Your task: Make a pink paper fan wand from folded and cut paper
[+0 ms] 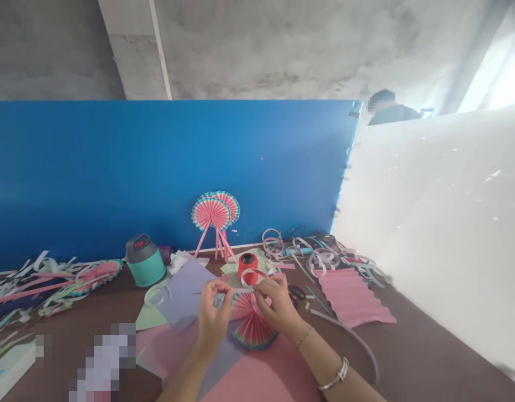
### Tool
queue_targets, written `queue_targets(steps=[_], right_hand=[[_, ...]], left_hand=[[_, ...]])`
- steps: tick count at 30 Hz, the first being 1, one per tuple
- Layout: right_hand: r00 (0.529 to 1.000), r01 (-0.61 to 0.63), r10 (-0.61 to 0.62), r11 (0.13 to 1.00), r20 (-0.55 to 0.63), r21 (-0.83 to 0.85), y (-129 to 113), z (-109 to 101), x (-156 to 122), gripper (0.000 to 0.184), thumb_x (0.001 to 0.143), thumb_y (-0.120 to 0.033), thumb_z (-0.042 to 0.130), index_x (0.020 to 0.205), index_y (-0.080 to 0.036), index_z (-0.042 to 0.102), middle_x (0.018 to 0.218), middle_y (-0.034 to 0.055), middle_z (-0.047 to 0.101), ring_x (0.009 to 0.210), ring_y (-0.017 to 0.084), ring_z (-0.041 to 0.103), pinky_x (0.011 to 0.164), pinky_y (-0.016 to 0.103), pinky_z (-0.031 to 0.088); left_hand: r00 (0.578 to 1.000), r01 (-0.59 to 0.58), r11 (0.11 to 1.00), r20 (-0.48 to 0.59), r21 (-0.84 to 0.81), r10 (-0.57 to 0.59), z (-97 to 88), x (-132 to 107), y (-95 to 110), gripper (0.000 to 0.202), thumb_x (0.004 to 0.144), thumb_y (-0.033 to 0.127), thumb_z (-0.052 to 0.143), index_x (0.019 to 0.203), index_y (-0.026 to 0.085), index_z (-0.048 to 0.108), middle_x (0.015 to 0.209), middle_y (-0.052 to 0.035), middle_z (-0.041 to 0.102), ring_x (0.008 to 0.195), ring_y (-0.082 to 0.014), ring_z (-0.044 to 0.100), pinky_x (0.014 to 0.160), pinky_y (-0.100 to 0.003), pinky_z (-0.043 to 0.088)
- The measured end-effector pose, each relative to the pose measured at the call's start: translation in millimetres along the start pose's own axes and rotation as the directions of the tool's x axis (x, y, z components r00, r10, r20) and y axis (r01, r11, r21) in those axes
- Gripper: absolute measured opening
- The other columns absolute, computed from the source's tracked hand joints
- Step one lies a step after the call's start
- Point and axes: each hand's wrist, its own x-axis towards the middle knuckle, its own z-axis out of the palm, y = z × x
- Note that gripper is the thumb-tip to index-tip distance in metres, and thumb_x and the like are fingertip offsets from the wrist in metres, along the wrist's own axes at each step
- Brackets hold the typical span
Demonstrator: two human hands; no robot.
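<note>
My left hand [212,317] and my right hand [277,304] are raised over the brown table [412,346], both pinched on a thin white strip [251,279] that curls into a loop between them. Under the hands lies a pink pleated paper fan [253,329] with a teal edge, on pink and lilac sheets [265,379]. A red tape roll [248,263] stands just behind the loop. Finished pink fans on sticks [215,215] lean against the blue partition [157,167].
A teal flask with a grey lid [145,261] stands at the left. Paper strips and scraps [43,282] pile at the far left. A pleated pink sheet [351,296], curled white strips [319,257] and scissors [297,292] lie at the right, by a white partition [441,234]. A person [389,106] sits beyond.
</note>
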Motion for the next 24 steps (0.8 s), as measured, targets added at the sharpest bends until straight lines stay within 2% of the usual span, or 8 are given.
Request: queue_targets(steps=[13, 24], right_hand=[[1.0, -0.002, -0.001, 0.995, 0.029, 0.095, 1.0, -2.2, -0.6, 0.028, 0.087, -0.011, 0.039, 0.094, -0.022, 0.065, 0.08, 0.0022, 0.067, 0.075, 0.016, 0.059, 0.079, 0.033, 0.031], [0.998, -0.058, 0.06, 0.99, -0.011, 0.13, 6.9, 3.4, -2.5, 0.021, 0.086, -0.015, 0.045, 0.08, -0.021, 0.064, 0.07, 0.0008, 0.067, 0.068, 0.016, 0.059, 0.078, 0.034, 0.031]], left_hand=[[1.0, 0.026, 0.999, -0.013, -0.03, -0.026, 0.1, 1.2, -1.0, 0.016, 0.081, 0.032, 0.061, 0.086, 0.02, 0.051, 0.077, -0.0011, 0.058, 0.075, -0.0162, 0.059, 0.075, -0.03, 0.049], [1.0, 0.006, 1.0, -0.015, -0.022, -0.006, -0.8, -0.4, -4.8, 0.015, 0.081, 0.031, 0.061, 0.086, 0.02, 0.052, 0.079, -0.0014, 0.058, 0.078, -0.017, 0.059, 0.075, -0.03, 0.048]])
